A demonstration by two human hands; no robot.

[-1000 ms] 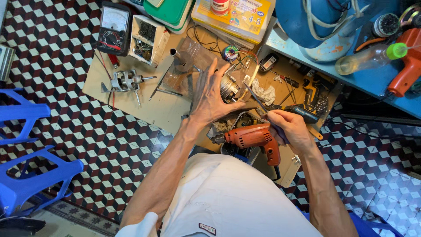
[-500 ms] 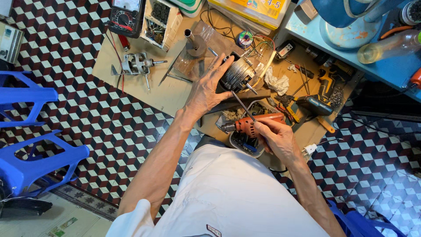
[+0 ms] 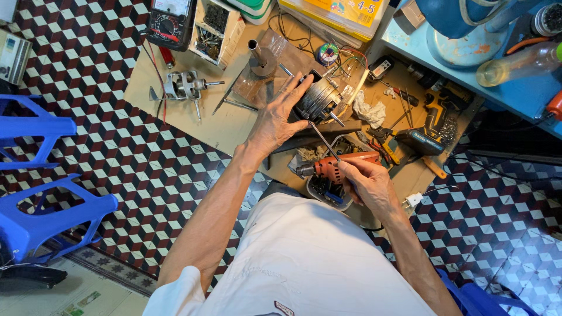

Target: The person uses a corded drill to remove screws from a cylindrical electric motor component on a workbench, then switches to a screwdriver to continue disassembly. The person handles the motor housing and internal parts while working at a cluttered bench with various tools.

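Checkered tile floor, red, white and black; a cardboard sheet (image 3: pixel 234 126) laid on it serves as the work surface, crowded with tools. Blue plastic stools (image 3: pixel 41 175) to the left, a blue shelf (image 3: pixel 468 64) top right.

Left hand (image 3: pixel 278 120) lies flat against the side of a small electric motor (image 3: pixel 319 102) near the middle of the cardboard, fingers spread and pressing rather than wrapped round it. Right hand (image 3: pixel 366 184) is closed on a thin screwdriver (image 3: pixel 325 140), whose shaft slants up toward the motor's near face; tip contact too small to make out. An orange drill (image 3: pixel 336 167) lies just under that hand, touching or nearly so.

Risks, as judged:
- The motor is only steadied by an open palm. A hard push on the screwdriver could roll or skid it on the cardboard.
- If the tip slips, it would run toward the left fingers, which sit close beside it.
- Loose wires (image 3: pixel 345 61) behind the motor could snag or pull free if it shifts.
- Screws may drop into the clutter: a cordless drill (image 3: pixel 430 126), pliers, a crumpled rag (image 3: pixel 369 111), a multimeter (image 3: pixel 170 23).
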